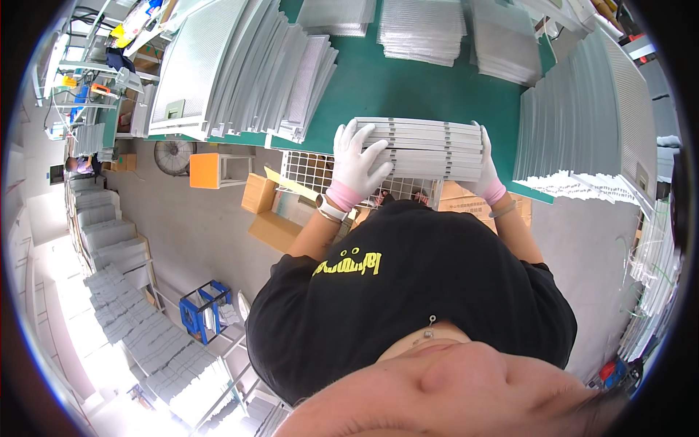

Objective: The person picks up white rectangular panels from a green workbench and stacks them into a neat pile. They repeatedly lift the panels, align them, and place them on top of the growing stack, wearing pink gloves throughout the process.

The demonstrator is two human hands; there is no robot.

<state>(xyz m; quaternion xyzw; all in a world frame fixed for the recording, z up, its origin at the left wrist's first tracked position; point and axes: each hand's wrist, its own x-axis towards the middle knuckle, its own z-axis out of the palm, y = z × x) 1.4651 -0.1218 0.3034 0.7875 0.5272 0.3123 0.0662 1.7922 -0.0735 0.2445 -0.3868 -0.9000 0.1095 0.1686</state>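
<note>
A stack of several slim white-framed panels [429, 136] is held level between my two hands at the front edge of the green table [437, 91]. My left hand [357, 160], in a white glove with a pink cuff, is closed around the stack's left end, its fingers spread along the edges. At the other end my right hand [488, 164], gloved the same way, grips the side; the stack hides some of its fingers. Small dark marks line the panels' near edges. I cannot tell whether the stack's far side rests on the table.
Leaning mesh-faced panels [255, 69] stand on the table's left, and a long row of panels [568, 120] on its right. Flat piles of translucent sheets [422, 29] lie at the back. Below are a white wire rack [302, 167], cardboard boxes [258, 193] and an orange-topped stool [204, 170].
</note>
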